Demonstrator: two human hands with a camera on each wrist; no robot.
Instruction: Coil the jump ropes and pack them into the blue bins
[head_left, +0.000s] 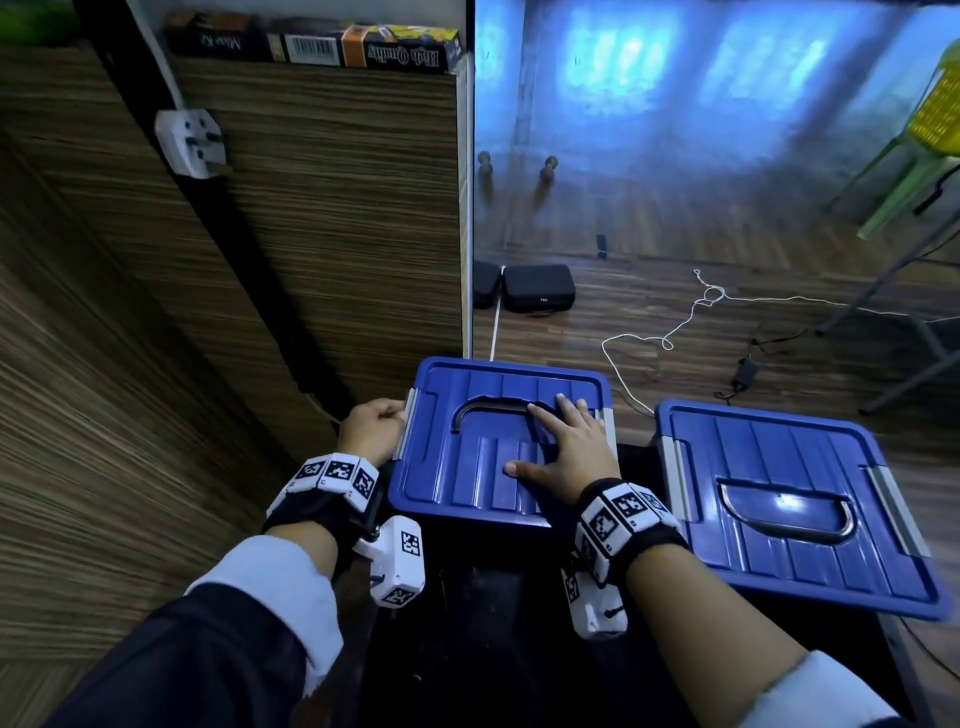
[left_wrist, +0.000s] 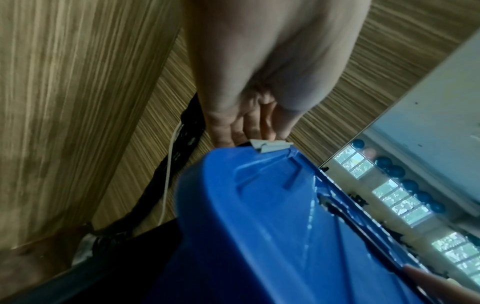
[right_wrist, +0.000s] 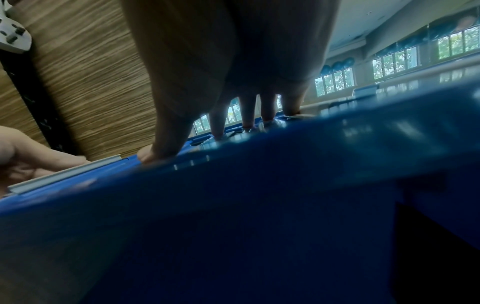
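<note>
Two blue bins stand with their lids on, on a black table (head_left: 493, 649). My right hand (head_left: 563, 447) lies flat with spread fingers on the left bin's lid (head_left: 467, 395), partly over its recessed handle. In the right wrist view those fingers (right_wrist: 246, 111) press on the lid (right_wrist: 285, 154). My left hand (head_left: 371, 428) is curled at the bin's left side and grips the grey latch (head_left: 405, 423); the latch (left_wrist: 270, 147) shows under my fingers (left_wrist: 246, 127). The right bin (head_left: 779, 457) is untouched. No jump rope shows on the table.
A wood-grain partition (head_left: 311, 208) with a white plug (head_left: 192, 143) rises close on the left. On the floor beyond lie a white cord (head_left: 639, 338), black cases (head_left: 537, 288) and a black adapter (head_left: 745, 369). A green chair (head_left: 904, 171) stands at far right.
</note>
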